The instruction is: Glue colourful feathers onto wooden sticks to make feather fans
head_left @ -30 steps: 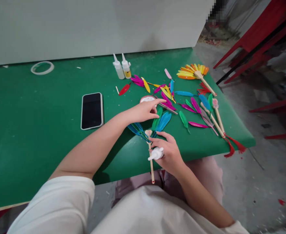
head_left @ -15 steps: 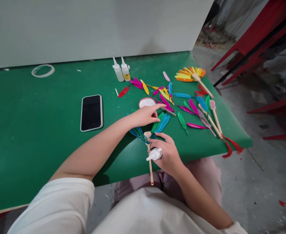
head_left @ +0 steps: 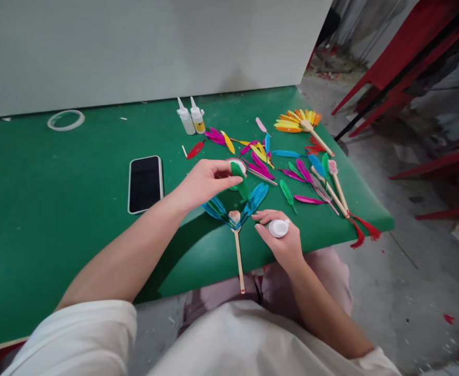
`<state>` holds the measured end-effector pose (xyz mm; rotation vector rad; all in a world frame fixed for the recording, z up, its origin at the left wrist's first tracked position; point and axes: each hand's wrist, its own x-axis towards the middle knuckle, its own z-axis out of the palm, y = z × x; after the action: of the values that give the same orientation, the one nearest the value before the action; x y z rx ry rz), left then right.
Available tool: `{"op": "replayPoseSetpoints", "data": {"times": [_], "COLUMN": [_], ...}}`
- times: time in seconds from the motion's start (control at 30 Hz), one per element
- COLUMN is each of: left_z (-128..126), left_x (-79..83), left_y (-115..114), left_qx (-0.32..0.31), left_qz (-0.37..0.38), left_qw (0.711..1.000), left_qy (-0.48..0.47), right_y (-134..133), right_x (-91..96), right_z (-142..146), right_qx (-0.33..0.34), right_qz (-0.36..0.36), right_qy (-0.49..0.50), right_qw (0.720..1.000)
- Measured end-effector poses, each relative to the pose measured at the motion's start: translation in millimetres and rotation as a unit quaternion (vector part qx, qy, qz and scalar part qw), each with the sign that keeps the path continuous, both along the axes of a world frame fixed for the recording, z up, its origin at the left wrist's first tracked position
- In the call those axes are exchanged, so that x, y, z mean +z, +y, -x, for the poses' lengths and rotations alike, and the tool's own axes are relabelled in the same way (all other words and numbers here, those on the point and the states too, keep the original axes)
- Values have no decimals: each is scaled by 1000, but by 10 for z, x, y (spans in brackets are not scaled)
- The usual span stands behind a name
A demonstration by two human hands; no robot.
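Observation:
My left hand [head_left: 206, 180] pinches a green feather [head_left: 238, 173] between thumb and fingers, above a fan under assembly. The fan's wooden stick handle [head_left: 239, 261] lies pointing towards me, with a heart-shaped piece [head_left: 234, 216] at its top. Blue feathers [head_left: 257, 199] spread from both sides of that heart. My right hand [head_left: 291, 249] is closed around a white glue bottle [head_left: 279, 228], its end facing up, just right of the handle. Its fingertips are close to the blue feathers but look apart from them.
Several loose coloured feathers [head_left: 260, 166] lie past the fan, beside a round white lid-like piece [head_left: 237, 166]. Two glue bottles [head_left: 192, 120], a phone [head_left: 145, 185] and a tape roll [head_left: 65, 120] are on the green table. An orange-yellow feather fan [head_left: 297, 121] and tasselled sticks [head_left: 339, 190] lie right.
My left hand has drawn back leftwards and now lifts a green feather. My right hand has let go of the fan and moved right, tipping the glue bottle differently.

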<state>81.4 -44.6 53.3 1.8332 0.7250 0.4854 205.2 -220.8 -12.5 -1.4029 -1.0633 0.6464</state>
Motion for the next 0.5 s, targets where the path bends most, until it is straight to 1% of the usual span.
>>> {"op": "replayPoseSetpoints", "data": {"times": [0.07,0.1,0.17,0.2,0.23,0.27,0.33,0.37,0.4,0.43,0.5], "left_z": [84,126,214,261,307,351,415,429,430,419,374], "left_x": [111,167,279,332,382,428,504,534,556,572,580], "left_y": [-72,-112,-205,-259,-316,-376,-497,-553,-604,-650,-719], "left_qx": [29,42,56,50,31,-5,-117,-180,-229,-259,-277], "left_qz": [-15,-32,-88,-126,-166,-209,-299,-343,-386,-427,-499], "left_qw": [999,998,992,984,974,961,923,898,871,845,797], "left_qy": [-9,-23,-76,-114,-151,-181,-214,-207,-199,-193,-198], "right_y": [11,16,26,30,31,31,20,10,-3,-19,-54], "right_x": [19,36,89,125,165,209,303,349,394,438,523], "right_z": [-5,-11,-39,-61,-89,-121,-192,-228,-261,-291,-338], "right_qx": [-8,-15,-35,-48,-61,-75,-105,-119,-130,-140,-159], "right_qz": [19,34,63,76,85,88,83,74,64,50,22], "right_qy": [10,-2,-57,-92,-127,-161,-229,-264,-299,-334,-399], "right_qw": [1000,999,996,992,986,980,964,954,943,931,903]}}
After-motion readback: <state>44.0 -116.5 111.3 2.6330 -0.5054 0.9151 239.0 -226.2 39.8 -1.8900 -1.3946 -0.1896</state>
